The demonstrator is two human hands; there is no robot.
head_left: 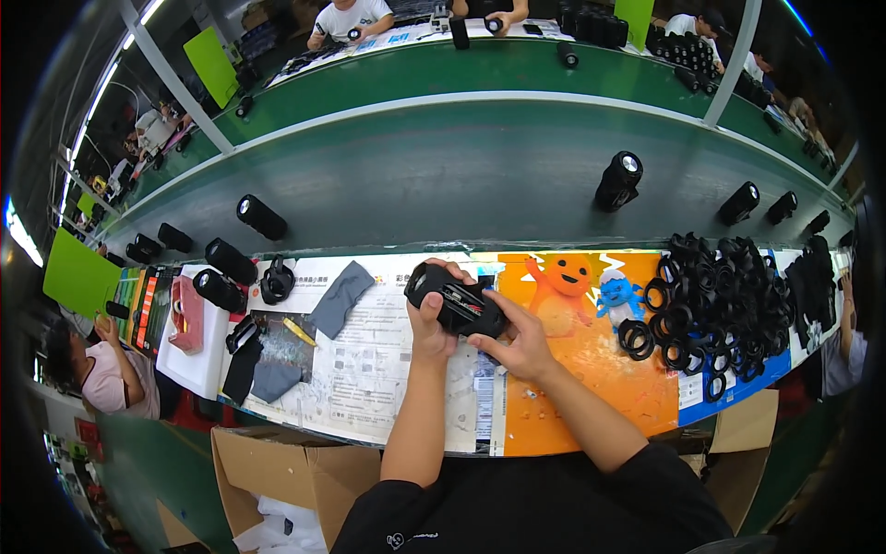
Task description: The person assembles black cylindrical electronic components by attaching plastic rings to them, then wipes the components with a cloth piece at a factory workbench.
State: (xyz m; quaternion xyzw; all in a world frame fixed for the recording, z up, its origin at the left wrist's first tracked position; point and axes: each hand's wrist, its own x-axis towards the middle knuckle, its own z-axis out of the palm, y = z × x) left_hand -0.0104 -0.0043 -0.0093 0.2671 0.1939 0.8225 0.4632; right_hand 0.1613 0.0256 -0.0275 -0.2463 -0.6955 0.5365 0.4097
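Observation:
Over the middle of the worktable, a black cylindrical speaker body is held between my two hands, with an oblong opening facing up and small parts inside it that I cannot make out. My left hand wraps its left end, thumb up along the side. The right end is gripped by my right hand, thumb below and fingers over the top. Left of my hands lie a grey cloth piece, a second grey cloth piece and a yellow tool like a cutter.
A heap of black rings covers the table's right side. Black speakers stand along the green conveyor; others sit at the left beside a white tray. Cardboard boxes are below the front edge. Co-workers sit opposite and at both sides.

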